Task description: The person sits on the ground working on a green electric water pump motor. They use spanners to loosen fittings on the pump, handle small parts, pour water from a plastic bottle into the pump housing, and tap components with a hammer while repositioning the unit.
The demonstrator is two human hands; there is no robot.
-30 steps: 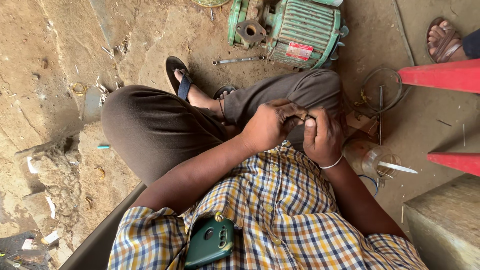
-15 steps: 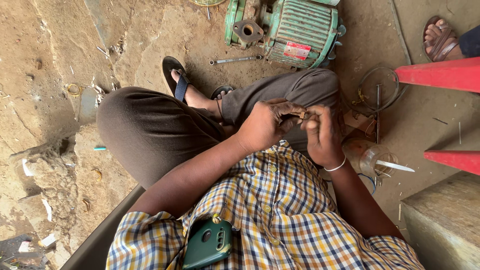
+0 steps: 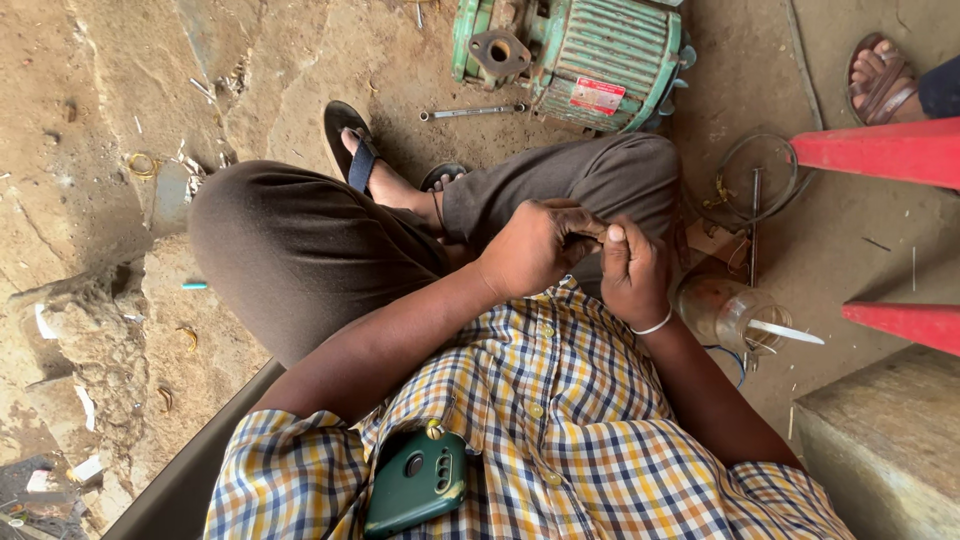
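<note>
Both hands meet over the lap. Left hand [image 3: 535, 248] is curled tight, and right hand [image 3: 632, 268] pinches next to it. Whatever small thing they hold is hidden. A green motor [image 3: 580, 55] and a wrench [image 3: 470, 112] lie on the ground nearby.

Far: green motor [image 3: 580, 55] and wrench [image 3: 470, 112] block your reach | Right: plastic jar [image 3: 730, 315], wire loop [image 3: 755, 180] and red legs [image 3: 880, 155] crowd you | Left: open dirt floor [image 3: 110, 120], small debris only | Near: your knees [image 3: 300, 240] hem you in.
</note>
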